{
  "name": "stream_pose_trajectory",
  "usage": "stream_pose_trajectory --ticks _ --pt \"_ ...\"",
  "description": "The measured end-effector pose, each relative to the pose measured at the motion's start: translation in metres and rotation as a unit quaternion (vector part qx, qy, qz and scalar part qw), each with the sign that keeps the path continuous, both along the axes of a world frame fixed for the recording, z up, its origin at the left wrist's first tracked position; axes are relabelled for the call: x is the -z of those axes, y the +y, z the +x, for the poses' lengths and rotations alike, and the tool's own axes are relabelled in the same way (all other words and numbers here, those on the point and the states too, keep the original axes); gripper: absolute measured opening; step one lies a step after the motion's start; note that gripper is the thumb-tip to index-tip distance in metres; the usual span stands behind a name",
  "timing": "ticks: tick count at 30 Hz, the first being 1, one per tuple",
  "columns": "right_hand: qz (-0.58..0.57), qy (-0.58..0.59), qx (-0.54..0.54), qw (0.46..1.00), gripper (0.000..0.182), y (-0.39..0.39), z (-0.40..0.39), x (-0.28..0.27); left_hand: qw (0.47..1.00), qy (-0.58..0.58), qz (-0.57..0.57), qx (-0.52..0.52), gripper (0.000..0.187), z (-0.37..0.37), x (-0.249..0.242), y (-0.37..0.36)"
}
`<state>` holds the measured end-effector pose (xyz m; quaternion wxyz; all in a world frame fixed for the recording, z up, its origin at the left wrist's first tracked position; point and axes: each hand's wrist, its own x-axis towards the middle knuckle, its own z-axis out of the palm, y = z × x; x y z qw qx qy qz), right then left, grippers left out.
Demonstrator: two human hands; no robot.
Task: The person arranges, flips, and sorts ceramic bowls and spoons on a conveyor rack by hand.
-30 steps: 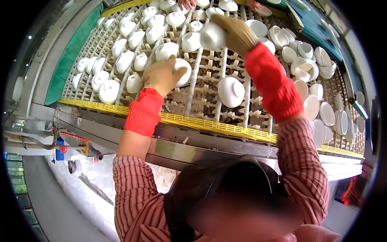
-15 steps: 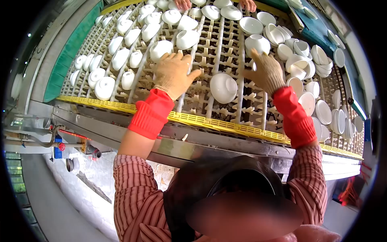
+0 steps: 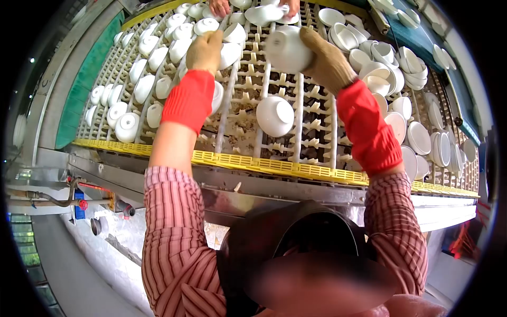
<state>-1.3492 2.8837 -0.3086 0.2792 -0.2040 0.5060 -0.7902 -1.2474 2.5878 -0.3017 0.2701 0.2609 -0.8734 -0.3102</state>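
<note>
A white bowl [image 3: 288, 50], turned bottom toward me and slightly blurred, is in my gloved right hand [image 3: 331, 62], whose fingers grip its right side. My left hand [image 3: 205, 52], also in a tan glove, reaches over the rack among upturned white bowls. Its fingers curl away from me, so their hold is hidden. Just right of it lies a white bowl [image 3: 230, 55]. Below my right hand, one white bowl [image 3: 275, 116] rests bottom up on the pegged conveyor rack [image 3: 243, 124]. Another bowl [image 3: 216, 98] shows partly behind my left forearm.
Across the rack, another person's hands [image 3: 219, 7] work with white ware, including a tilted piece [image 3: 264, 15]. Several stacked bowls [image 3: 414, 66] crowd the right side. A yellow slotted edge [image 3: 274, 167] borders the near side; a green flap [image 3: 84, 100] hangs at left.
Both my hands have moved farther over the rack, the right also leftward. My right hand has taken hold of a bowl and tilted it. The bowls appear shifted left in view.
</note>
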Motion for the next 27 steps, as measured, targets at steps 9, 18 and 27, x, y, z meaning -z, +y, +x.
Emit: stream_pose_trajectory --ticks 9,18,27 --pt "0.453 0.486 0.179 0.725 0.064 0.083 -0.032 0.040 0.985 -0.091 -0.143 0.037 0.059 -0.128 0.044 -0.048" --pt "0.598 0.453 0.254 0.611 0.088 0.178 -0.073 0.046 0.942 0.028 -0.319 0.102 0.032 -0.131 0.056 -0.113" --pt "0.326 0.184 0.173 0.911 0.066 0.247 -0.161 0.101 0.967 -0.109 -0.183 -0.141 0.062 0.011 0.014 -0.128"
